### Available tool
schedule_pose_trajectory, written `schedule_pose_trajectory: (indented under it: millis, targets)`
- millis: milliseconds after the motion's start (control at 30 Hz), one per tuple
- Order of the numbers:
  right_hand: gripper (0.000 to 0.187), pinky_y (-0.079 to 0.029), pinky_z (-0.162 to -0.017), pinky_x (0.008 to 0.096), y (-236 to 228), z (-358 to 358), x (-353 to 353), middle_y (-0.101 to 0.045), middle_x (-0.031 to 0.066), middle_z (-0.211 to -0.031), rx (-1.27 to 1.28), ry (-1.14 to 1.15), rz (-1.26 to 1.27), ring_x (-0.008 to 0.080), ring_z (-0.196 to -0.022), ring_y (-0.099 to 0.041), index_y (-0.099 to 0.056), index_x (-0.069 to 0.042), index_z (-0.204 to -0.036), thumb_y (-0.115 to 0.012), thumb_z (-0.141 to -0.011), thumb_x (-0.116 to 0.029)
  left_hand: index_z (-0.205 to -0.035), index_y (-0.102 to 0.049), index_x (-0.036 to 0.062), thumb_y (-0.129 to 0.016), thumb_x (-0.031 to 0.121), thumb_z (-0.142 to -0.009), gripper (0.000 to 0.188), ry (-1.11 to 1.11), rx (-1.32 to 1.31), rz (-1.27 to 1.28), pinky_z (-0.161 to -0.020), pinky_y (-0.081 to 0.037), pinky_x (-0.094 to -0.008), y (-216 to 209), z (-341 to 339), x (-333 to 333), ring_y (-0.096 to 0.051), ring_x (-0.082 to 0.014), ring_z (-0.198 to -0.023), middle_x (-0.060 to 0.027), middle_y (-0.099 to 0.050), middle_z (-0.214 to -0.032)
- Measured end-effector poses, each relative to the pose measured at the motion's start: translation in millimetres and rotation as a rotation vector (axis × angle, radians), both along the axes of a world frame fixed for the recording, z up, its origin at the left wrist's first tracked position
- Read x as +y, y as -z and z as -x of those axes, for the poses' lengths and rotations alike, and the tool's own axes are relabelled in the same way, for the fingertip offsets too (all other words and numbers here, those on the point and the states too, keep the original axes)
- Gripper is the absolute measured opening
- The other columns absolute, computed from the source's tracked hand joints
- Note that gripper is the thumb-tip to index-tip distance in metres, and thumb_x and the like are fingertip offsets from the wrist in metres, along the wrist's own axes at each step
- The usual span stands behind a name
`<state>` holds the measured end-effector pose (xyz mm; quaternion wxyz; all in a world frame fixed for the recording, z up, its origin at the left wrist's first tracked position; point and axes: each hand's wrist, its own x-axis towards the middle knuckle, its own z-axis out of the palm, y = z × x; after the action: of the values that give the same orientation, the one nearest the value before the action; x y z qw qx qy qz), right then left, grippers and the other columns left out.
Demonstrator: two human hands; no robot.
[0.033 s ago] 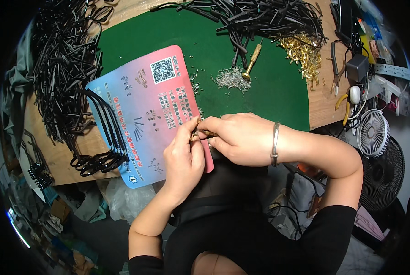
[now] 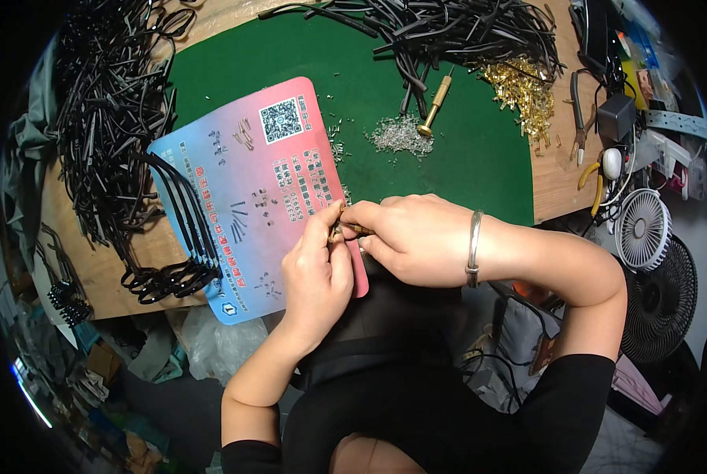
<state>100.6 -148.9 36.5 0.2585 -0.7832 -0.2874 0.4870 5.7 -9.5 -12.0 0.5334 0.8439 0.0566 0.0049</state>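
My left hand (image 2: 318,278) is closed, thumb and forefinger pinching a small gold-coloured metal piece (image 2: 336,235). My right hand (image 2: 417,238) is closed against it, its fingers round a thin brass-coloured rod (image 2: 359,230) that they mostly hide. Both hands meet over the right edge of a blue and pink printed mat (image 2: 286,253). On that mat's left part, several black spectacle frames (image 2: 184,272) lie in a row. Beyond my hands are a heap of tiny silver screws (image 2: 393,136) and a brass screwdriver (image 2: 439,103) lying on the green mat.
Black spectacle temples (image 2: 480,31) are heaped at the back, and more black frame parts (image 2: 105,118) at the left. Gold metal pieces (image 2: 523,91) lie in a pile at the back right. Pliers (image 2: 580,118) and a white fan (image 2: 643,227) are at the right.
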Motion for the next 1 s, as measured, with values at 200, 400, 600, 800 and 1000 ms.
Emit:
schedule_pose_trajectory:
  millis: [200, 400, 600, 800, 1000]
  targets:
    - [0.029, -0.048, -0.075, 0.0449, 1, 1, 7, -0.061, 0.0212, -0.094, -0.028, -0.059, 0.04, 0.0376, -0.083, -0.06, -0.046, -0.003, -0.115, -0.043, -0.091, -0.019, -0.112, -0.052, -0.0042, -0.045, -0.01, -0.077, 0.036, 0.004, 0.024, -0.034, -0.071, -0.052, -0.0335, 0, -2, 1, -0.066, -0.0277, -0.08, -0.0187, -0.063, -0.09]
    - [0.034, -0.051, -0.072, 0.0424, -6, 6, 6, -0.063, 0.0241, -0.088, -0.119, -0.047, 0.043, 0.038, -0.083, -0.063, -0.048, 0.008, -0.106, -0.054, -0.078, -0.01, -0.111, -0.053, -0.004, -0.045, -0.01, -0.078, 0.035, 0.006, -0.002, -0.044, -0.071, -0.051, -0.0337, 0, -2, 1, -0.066, -0.0271, -0.08, -0.0178, -0.064, -0.088]
    - [0.043, -0.046, -0.082, 0.0421, -5, 14, -32, -0.058, 0.0212, -0.102, -0.164, 0.071, -0.028, 0.0365, -0.095, -0.057, -0.041, -0.004, -0.126, -0.05, -0.089, -0.022, -0.122, -0.046, -0.0037, -0.044, -0.003, -0.088, 0.034, 0.017, 0.142, 0.212, -0.072, -0.048, -0.0268, 1, 0, 11, -0.061, -0.0169, -0.078, -0.0138, -0.064, -0.095]
    - [0.039, -0.049, -0.071, 0.0424, 24, 23, -48, -0.055, 0.0187, -0.093, -0.442, 0.25, -0.216, 0.0364, -0.08, -0.059, -0.044, -0.006, -0.12, -0.054, -0.086, -0.021, -0.123, -0.049, 0.0014, -0.049, -0.008, -0.082, 0.042, 0.054, -0.111, 0.141, -0.075, -0.048, -0.0281, 8, 1, 20, -0.061, -0.0221, -0.085, -0.0159, -0.064, -0.102]
    - [0.036, -0.049, -0.076, 0.0406, 21, 12, -47, -0.057, 0.0186, -0.094, -0.365, 0.207, -0.199, 0.0346, -0.084, -0.059, -0.047, -0.005, -0.117, -0.055, -0.087, -0.024, -0.094, -0.066, 0.0048, -0.057, -0.009, -0.071, 0.028, 0.271, -0.369, -0.226, -0.06, -0.052, -0.0281, 4, -20, 47, -0.065, -0.0233, -0.068, -0.0143, -0.065, -0.084]
